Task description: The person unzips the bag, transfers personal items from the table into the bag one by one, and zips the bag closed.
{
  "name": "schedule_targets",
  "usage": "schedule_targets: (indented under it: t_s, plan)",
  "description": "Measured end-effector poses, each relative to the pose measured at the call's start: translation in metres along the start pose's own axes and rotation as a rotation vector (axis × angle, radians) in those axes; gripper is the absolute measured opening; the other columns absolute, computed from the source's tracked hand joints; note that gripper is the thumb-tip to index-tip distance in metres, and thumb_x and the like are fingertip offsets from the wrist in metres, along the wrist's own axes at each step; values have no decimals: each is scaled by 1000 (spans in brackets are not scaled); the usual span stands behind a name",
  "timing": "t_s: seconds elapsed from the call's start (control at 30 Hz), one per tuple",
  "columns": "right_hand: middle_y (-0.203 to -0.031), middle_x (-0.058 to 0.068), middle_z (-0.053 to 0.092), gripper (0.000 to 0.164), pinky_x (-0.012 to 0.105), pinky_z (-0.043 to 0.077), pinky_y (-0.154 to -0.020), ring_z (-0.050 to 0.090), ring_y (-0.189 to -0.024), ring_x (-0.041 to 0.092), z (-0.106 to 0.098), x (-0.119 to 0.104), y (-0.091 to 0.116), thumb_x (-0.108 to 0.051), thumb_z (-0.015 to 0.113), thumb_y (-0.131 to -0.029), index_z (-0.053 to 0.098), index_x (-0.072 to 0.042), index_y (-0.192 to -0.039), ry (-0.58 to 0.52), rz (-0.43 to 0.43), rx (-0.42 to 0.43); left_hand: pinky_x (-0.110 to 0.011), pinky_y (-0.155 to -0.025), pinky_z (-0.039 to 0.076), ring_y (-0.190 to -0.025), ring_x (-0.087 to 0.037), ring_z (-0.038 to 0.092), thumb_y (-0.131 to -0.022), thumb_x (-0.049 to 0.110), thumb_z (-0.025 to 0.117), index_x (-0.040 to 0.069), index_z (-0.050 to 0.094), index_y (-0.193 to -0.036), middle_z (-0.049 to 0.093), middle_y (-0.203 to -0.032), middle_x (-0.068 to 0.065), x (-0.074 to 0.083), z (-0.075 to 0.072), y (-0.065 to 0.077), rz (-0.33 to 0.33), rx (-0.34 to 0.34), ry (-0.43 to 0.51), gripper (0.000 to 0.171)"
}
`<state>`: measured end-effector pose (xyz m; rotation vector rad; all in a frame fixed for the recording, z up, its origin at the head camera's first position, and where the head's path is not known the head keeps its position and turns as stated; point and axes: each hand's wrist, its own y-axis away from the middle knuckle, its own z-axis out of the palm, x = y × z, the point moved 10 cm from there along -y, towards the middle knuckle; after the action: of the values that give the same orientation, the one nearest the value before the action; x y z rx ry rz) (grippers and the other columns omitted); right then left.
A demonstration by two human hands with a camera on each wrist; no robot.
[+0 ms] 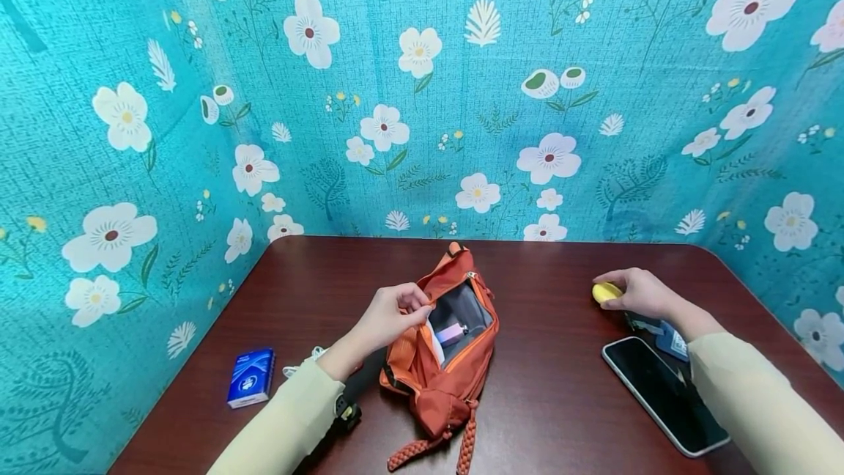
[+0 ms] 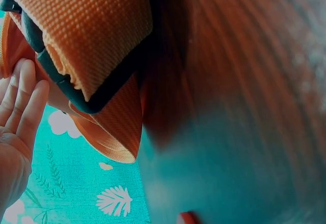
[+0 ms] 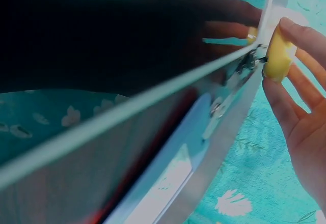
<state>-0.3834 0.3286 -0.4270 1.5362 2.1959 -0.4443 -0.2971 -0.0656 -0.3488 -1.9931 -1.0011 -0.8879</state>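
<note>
An orange-red fabric bag [image 1: 448, 380] with braided zipper pulls lies on the table, its zipped opening gaping upward. Inside it, a small pink and purple item [image 1: 451, 333] rests on the grey lining. My left hand [image 1: 394, 314] pinches the left edge of that opening; in the left wrist view its fingers [image 2: 28, 96] are beside the bag's webbing strap [image 2: 97, 30]. Over at the right, my right hand [image 1: 639, 293] holds a small rounded yellow object [image 1: 606, 292] between thumb and fingers. In the right wrist view this yellow object [image 3: 279, 56] is close by a small metal clasp.
Below the right hand lie a black-screened phone [image 1: 662, 394] and a blue card-like tag [image 1: 671, 341]. A blue packet [image 1: 251, 378] sits at the left, with a white cable [image 1: 318, 352] near the left forearm. Floral turquoise cloth [image 1: 422, 152] hangs behind the table.
</note>
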Motion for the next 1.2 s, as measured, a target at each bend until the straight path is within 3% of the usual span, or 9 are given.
schedule_targets:
  t_s: [0.4, 0.67, 1.0, 1.2]
  plan:
    - [-102, 10, 66, 57, 32, 51, -65, 54, -85, 25, -6, -49, -4, -23, 82, -79, 61, 5, -123, -66, -53, 69, -24, -62, 52, -67, -32, 63, -89, 2, 69, -1, 66, -92, 65, -74, -9, 2, -1, 0, 1, 16, -20, 6]
    - [-103, 7, 67, 59, 32, 50, -63, 55, -84, 23, -2, -95, -6, -32, 82, -78, 64, 0, -123, -20, -105, 76, -25, -62, 52, -65, -23, 61, -88, 1, 69, 0, 66, -91, 65, -73, -8, 2, -1, 0, 1, 23, -28, 4]
    - [-105, -3, 67, 50, 29, 53, -65, 58, -81, 13, 4, -158, -5, -28, 84, -76, 68, -11, -120, -33, -275, 77, -25, -63, 53, -67, -26, 62, -89, 2, 69, 0, 66, -92, 65, -74, -7, -1, -1, 0, -4, 21, -14, 4]
    - [-109, -5, 64, 45, 31, 53, -65, 56, -86, 14, 11, -188, -3, -24, 83, -79, 68, -16, -121, -69, -374, 69, -29, -61, 54, -63, -18, 62, -88, 5, 71, 10, 67, -91, 64, -72, 2, -37, 5, -7, 19, 35, -13, 7]
